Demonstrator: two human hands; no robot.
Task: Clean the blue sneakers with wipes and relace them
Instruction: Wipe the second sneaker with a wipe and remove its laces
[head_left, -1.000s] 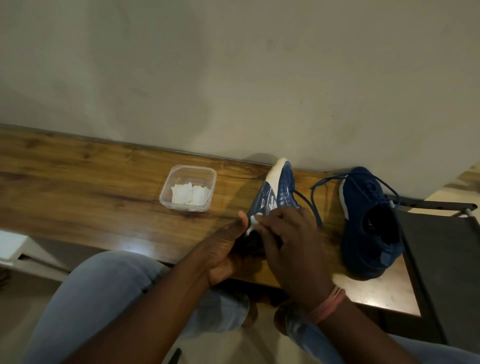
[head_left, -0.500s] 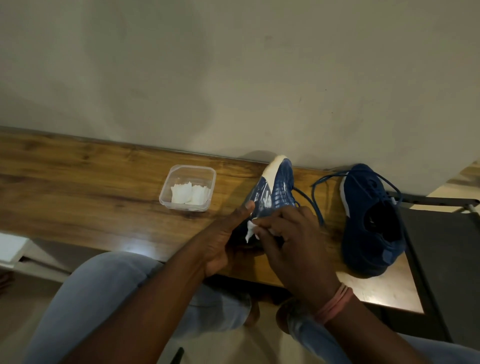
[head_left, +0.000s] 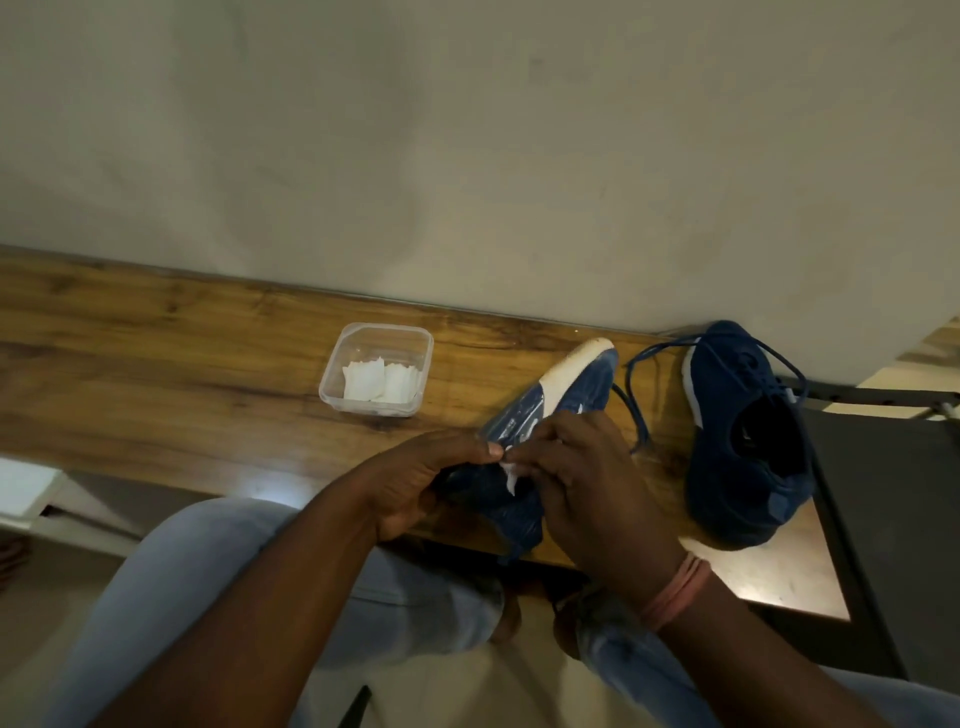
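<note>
Midway through the cleaning step, a person's left hand grips a blue sneaker tipped sole-up at the near edge of a wooden table, while the right hand pinches a white wipe against its side. The second sneaker rests at three o'clock from the first, its lace trailing between the two. A clear tub of wipes stands at ten o'clock. Relacing appears not yet begun; the next move likely calls for rubbing along the sole while the left hand steadies and turns the shoe.
</note>
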